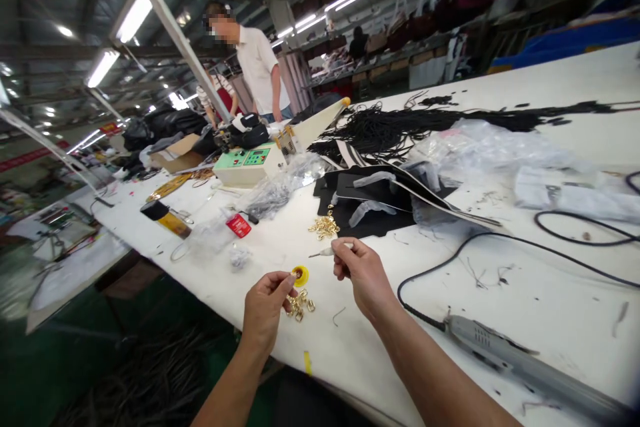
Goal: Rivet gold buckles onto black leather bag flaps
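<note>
My left hand (267,303) pinches something too small to make out at the edge of a round yellow container (301,275). Just beside its fingers, several gold rectangular rings (301,305) lie on the white table (365,360). My right hand (357,270) is closed around a thin tool with a pale handle (326,251), whose dark tip points left above the table. Beyond that tool sits a pile of gold clasps (325,225), near the black flat pieces (370,197).
A grey power tool (500,345) with a black cord lies at the right. Farther back are black cords (385,127), clear plastic bags (490,147) and a green-and-white machine (250,163). A dark bottle (166,219) and red packet (238,225) lie left. People stand behind the table.
</note>
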{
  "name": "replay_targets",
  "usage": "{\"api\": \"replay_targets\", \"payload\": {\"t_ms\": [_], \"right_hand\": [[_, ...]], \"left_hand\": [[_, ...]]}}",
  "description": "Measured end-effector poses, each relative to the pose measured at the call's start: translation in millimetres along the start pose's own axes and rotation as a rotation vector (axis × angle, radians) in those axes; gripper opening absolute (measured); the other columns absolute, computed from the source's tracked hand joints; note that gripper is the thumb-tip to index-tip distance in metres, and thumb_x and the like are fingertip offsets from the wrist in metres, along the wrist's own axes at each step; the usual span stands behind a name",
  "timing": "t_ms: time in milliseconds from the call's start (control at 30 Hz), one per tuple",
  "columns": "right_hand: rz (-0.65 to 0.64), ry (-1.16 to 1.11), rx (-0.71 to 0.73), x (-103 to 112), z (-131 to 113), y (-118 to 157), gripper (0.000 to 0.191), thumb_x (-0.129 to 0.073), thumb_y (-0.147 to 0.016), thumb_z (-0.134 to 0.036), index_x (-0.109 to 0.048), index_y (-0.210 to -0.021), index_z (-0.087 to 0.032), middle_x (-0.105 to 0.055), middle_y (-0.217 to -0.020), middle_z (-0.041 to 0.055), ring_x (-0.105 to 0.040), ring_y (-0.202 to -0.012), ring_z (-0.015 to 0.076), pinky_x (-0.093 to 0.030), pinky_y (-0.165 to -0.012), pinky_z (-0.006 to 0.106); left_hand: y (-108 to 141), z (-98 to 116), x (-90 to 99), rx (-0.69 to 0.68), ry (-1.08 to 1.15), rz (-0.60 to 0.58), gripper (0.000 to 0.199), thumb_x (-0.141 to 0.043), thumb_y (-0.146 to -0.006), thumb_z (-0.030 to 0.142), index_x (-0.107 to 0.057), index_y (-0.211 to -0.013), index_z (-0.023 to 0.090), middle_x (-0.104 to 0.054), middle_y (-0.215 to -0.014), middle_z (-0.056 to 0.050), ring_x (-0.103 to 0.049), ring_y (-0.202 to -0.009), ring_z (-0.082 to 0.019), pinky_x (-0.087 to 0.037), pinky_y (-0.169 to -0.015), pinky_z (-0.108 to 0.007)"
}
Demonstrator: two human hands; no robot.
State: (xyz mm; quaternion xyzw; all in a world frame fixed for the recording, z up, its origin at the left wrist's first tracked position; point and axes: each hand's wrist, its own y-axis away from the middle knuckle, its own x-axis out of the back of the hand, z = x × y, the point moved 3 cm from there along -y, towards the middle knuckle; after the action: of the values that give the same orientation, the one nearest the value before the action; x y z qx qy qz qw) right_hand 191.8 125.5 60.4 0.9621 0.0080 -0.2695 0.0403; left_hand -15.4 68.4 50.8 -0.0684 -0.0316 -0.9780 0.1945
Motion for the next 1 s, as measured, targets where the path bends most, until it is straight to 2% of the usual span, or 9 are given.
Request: {"api": "replay_targets", "payload": {"t_ms": [67, 167, 367, 633, 1000], "right_hand": [[-0.090, 0.111, -0.019, -10.2, 7.4, 8.4, 0.031, -0.077, -0.084, -0.049, -0.071, -0.087, -0.019, -0.061, -0.060, -0.0028, -0.054, -0.054, 0.0131, -0.042, -0.054, 0.026], [-0.188, 0.322, -0.025, -23.7, 17.4, 21.6, 0.030, -0.073, -0.087, -0.049, -0.072, -0.091, -0.019, -0.062, -0.055, -0.0028, -0.053, -0.052, 0.0140, -0.042, -0.055, 0.026], [-0.297, 0.610, 0.060, -36.8, 26.0, 34.8, 0.025, -0.070, -0.090, -0.045, -0.071, -0.088, -0.020, -0.062, -0.058, -0.0038, -0.056, -0.053, 0.0135, -0.040, -0.054, 0.025], [-0.273, 0.683, 0.078, -37.0, 30.0, 32.9, 0.024, -0.069, -0.089, -0.043, -0.073, -0.087, -0.019, -0.062, -0.058, -0.0040, -0.048, -0.049, 0.0115, -0.039, -0.052, 0.024], [-0.285, 0.684, 0.100, -36.3, 33.8, 31.7, 0.020, -0.069, -0.089, -0.040, -0.071, -0.086, -0.020, -0.064, -0.059, -0.0039, -0.053, -0.050, 0.0123, -0.040, -0.053, 0.024]], "left_hand": [[22.6, -14.4, 8.3, 0.019, 0.113, 0.075, 0.041, -0.091, -0.070, 0.044, -0.071, -0.089, 0.014, -0.070, -0.065, 0.000, -0.062, -0.055, -0.011, -0.049, -0.048, -0.020], [43.3, -32.9, 14.7, 0.031, 0.195, 0.159, 0.041, -0.092, -0.069, 0.041, -0.070, -0.092, 0.015, -0.074, -0.072, -0.001, -0.070, -0.065, -0.015, -0.056, -0.055, -0.023], [51.6, -47.4, 19.3, 0.041, 0.287, 0.183, 0.043, -0.094, -0.067, 0.039, -0.067, -0.092, 0.016, -0.076, -0.081, -0.002, -0.074, -0.073, -0.016, -0.061, -0.065, -0.026], [49.4, -51.1, 19.1, 0.035, 0.313, 0.168, 0.040, -0.095, -0.067, 0.035, -0.069, -0.090, 0.016, -0.074, -0.083, -0.001, -0.072, -0.074, -0.014, -0.062, -0.066, -0.026], [50.5, -47.0, 18.4, 0.026, 0.294, 0.165, 0.036, -0.094, -0.068, 0.032, -0.069, -0.088, 0.016, -0.074, -0.080, -0.001, -0.070, -0.070, -0.013, -0.061, -0.068, -0.026]]}}
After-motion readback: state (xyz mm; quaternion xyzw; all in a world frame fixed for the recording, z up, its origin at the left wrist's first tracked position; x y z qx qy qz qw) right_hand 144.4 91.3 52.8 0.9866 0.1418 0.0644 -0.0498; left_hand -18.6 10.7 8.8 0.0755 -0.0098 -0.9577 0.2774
